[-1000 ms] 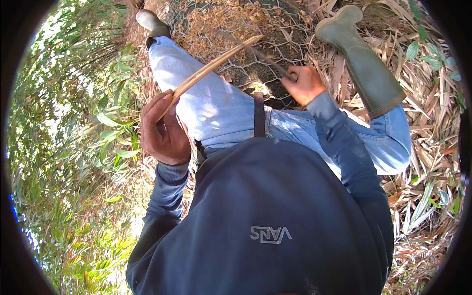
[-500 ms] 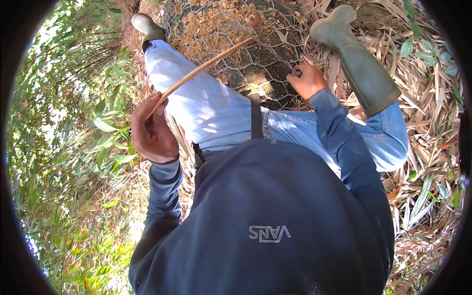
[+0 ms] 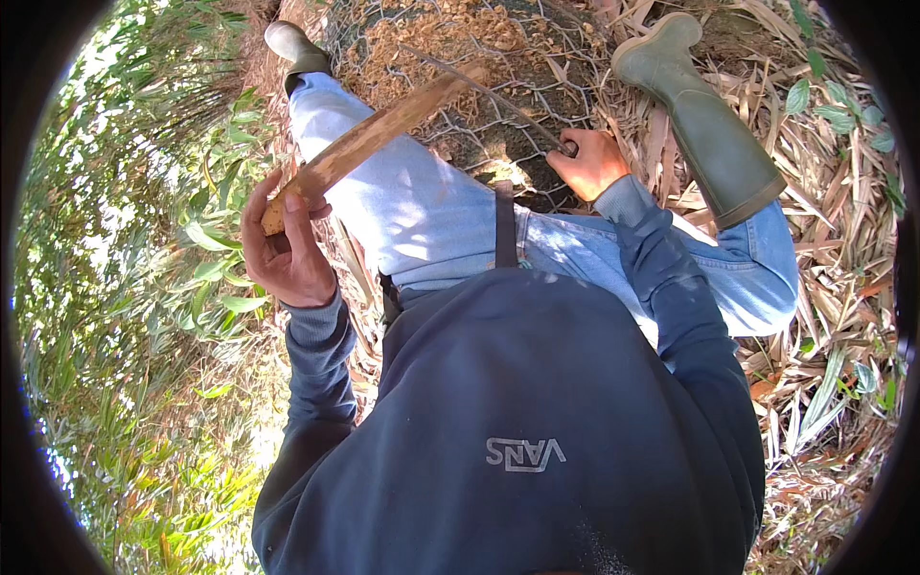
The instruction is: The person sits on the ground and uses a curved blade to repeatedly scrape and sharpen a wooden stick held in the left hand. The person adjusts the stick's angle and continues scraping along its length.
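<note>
Dry leaves (image 3: pixel 824 240) litter the ground at the right and green foliage (image 3: pixel 144 240) crowds the left, with a mound under wire mesh (image 3: pixel 474 144), strewn with brown shavings (image 3: pixel 441 38), between the booted legs. Both forearms reach forward from bent elbows, the left hand (image 3: pixel 290 240) pinching the near end of a flat wooden strip (image 3: pixel 359 146) between thumb and fingers, the right hand (image 3: pixel 589 165) curled round the handle of a slim dark tool (image 3: pixel 503 103). Slanting up and rightward from the left hand — over the left thigh (image 3: pixel 412 196) — the strip ends near the tool's shaft, though whether they touch I cannot tell.
</note>
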The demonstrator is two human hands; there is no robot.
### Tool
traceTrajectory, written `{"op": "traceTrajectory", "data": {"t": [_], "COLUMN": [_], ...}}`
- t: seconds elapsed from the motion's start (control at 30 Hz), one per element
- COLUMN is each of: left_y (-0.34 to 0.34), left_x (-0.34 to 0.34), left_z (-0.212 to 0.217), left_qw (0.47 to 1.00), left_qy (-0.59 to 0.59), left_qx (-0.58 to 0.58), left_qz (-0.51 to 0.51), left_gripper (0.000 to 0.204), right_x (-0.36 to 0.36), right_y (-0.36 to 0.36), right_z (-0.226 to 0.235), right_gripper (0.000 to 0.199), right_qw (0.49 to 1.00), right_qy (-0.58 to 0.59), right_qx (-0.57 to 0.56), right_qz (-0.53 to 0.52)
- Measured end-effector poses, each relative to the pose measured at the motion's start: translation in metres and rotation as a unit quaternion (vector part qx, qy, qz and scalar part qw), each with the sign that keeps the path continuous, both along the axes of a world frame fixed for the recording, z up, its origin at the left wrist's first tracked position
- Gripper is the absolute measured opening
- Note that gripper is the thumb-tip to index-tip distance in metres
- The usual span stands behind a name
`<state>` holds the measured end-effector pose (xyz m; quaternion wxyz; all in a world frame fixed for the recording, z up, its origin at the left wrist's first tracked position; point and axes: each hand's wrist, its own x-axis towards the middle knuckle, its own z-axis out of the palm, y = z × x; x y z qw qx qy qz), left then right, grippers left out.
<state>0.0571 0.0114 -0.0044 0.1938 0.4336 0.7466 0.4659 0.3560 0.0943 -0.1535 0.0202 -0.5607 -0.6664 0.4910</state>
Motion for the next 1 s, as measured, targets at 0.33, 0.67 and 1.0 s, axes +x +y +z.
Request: {"op": "traceTrajectory", "data": {"t": [0.33, 0.67, 1.0], "left_y": [0.002, 0.002, 0.003], "left_x": [-0.008, 0.004, 0.013], "left_z": [0.012, 0.005, 0.011], "left_qw": [0.957, 0.989, 0.987], "left_qy": [-0.275, -0.138, 0.043], "left_qx": [-0.046, -0.022, -0.092], "left_qz": [-0.078, -0.054, -0.128], "left_gripper": [0.024, 0.018, 0.014], "right_x": [-0.001, -0.019, -0.049], "right_y": [-0.001, 0.002, 0.002], "right_z": [0.000, 0.062, 0.122], "right_gripper": [0.035, 0.030, 0.017], "right_qw": [1.000, 0.998, 0.984], "right_qy": [-0.028, 0.038, 0.163], "right_qx": [-0.014, -0.040, 0.004], "right_qz": [0.003, 0.024, 0.078]}}
